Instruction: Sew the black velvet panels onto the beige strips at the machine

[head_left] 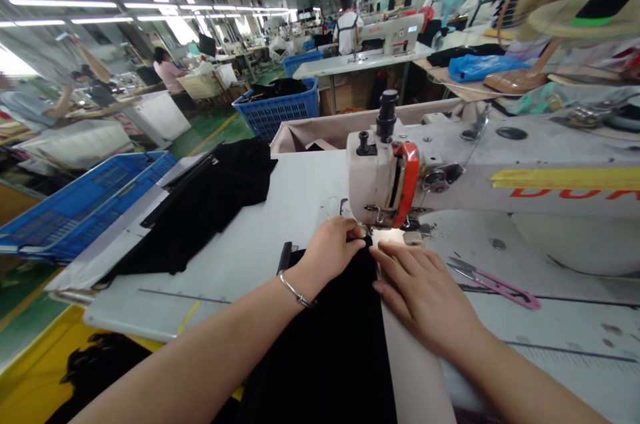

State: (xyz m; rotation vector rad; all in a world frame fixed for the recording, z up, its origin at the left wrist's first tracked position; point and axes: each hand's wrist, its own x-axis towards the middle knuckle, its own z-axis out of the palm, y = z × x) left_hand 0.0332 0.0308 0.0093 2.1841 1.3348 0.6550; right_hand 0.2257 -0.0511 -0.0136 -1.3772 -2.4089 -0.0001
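A piece of black fabric [335,337] lies on the white sewing table [250,251] and runs up under the needle of a cream sewing machine [385,171]. My left hand [330,247], with a thin bracelet on the wrist, has its fingers curled and pressed onto the fabric's top edge right at the presser foot. My right hand [420,287] lies flat with fingers stretched out, resting along the fabric's right edge just below the needle.
A pile of black garments [205,204] lies at the table's left. Pink thread snips [495,281] rest to the right of my hands. Blue plastic crates [75,204] stand at left and behind. Other workers sit at machines in the background.
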